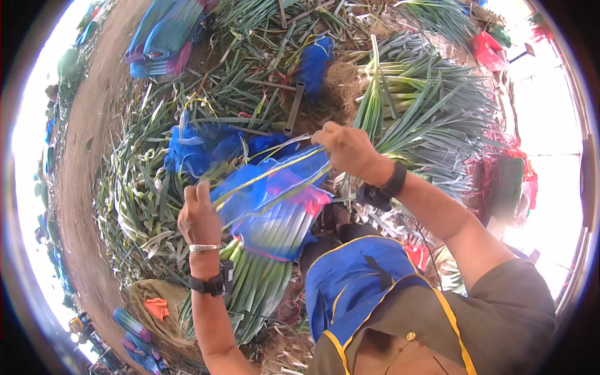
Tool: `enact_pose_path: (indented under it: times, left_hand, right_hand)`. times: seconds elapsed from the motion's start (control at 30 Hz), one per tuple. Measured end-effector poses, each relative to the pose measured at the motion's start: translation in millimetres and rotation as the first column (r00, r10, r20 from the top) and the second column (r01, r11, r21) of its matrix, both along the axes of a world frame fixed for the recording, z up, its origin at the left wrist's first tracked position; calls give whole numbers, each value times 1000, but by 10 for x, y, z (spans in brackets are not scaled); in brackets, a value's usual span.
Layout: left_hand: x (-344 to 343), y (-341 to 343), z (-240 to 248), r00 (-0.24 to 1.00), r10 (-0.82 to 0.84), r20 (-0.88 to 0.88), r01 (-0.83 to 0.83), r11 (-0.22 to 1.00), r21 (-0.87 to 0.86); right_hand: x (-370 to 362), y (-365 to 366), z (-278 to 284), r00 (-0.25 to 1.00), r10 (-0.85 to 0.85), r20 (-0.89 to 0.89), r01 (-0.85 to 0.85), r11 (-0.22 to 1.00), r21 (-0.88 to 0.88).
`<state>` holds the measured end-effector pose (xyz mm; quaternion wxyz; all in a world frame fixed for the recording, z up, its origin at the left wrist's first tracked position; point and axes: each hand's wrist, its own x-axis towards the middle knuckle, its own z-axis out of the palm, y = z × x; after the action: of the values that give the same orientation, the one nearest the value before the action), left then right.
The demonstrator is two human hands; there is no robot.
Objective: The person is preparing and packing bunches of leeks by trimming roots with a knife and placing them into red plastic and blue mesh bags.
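Note:
My left hand point(200, 214) and my right hand point(351, 150) are both closed, with a pair of yellowish strips point(265, 177) stretched slantwise between them. The right hand is higher and farther away. Under the strips lies a blue mesh bag point(265, 215) with a pink band, drawn over the pale stalks of a bundle of leeks. Green leek leaves point(259, 287) come out of the bag's near end, beside my left forearm. Whether the strips are fixed to the bag is hidden by the blur and folds of mesh.
More blue mesh point(194, 149) lies beyond my left hand. A large pile of leeks point(431, 119) spreads to the right. A metal frame point(294, 109) stands among loose leaves. Netted bundles point(162, 40) lie far left; an orange cloth point(157, 308) rests on a sack near left.

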<state>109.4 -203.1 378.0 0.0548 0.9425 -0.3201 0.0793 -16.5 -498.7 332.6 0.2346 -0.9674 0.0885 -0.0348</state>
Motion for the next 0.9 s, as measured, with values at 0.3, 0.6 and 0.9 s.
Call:
enact_pose_path:
  times: [0.3,0.6,0.9]
  left_hand:
    - [486,59,-101,967,242,-84,-226,961,162]
    - [1316,-1250,296,340,-302,-891,-726,518,-453]
    - [1486,-2183,1102,-47,-873,-485,-694,378,-612]
  right_hand:
    - [-161,-927,8,887,-440,-140,450,754,479]
    - [74,-2186,86,758,-555,-344,18,-510,860]
    - [-626,-2364,946,678,-706,205,-176,114,978]
